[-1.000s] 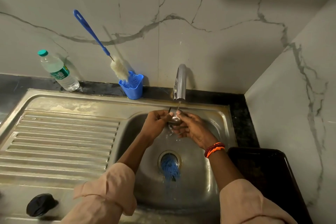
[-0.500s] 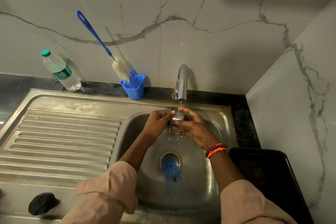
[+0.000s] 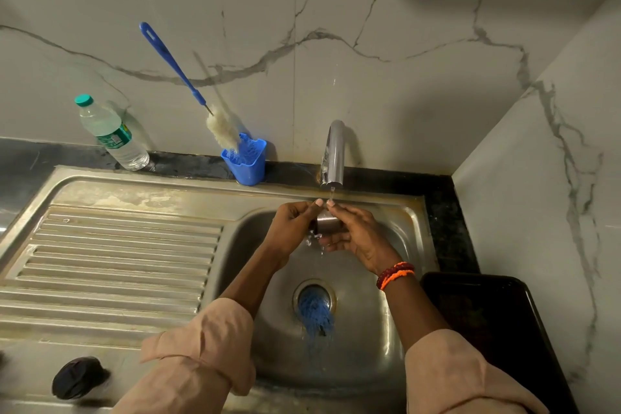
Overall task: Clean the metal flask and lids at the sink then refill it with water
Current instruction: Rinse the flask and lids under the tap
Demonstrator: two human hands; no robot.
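Water runs in a thin line from the tap [image 3: 333, 158] down onto a small metal lid [image 3: 327, 224]. Both hands hold the lid over the sink [image 3: 386, 339], right under the spout. The left hand [image 3: 294, 228] has its fingers curled round the lid's left side. The right hand [image 3: 358, 235] curls round the other side, with its thumb up near the left thumb. Most of the lid is hidden by fingers, so only a shiny strip shows. Drops fall from it into the bowl.

A blue scrubber [image 3: 315, 311] lies over the drain. On the right wrist sits an orange and red band [image 3: 396, 274].

At the back, a blue cup [image 3: 245, 159] holds a long brush [image 3: 188, 84] that leans on the wall. A water bottle [image 3: 111, 132] stands well to its left. A dark round thing [image 3: 79, 376] lies near the front edge of the ribbed drainer [image 3: 111, 262]; I cannot tell what it is. A black tray [image 3: 497, 329] on the right is cut off by the edge.
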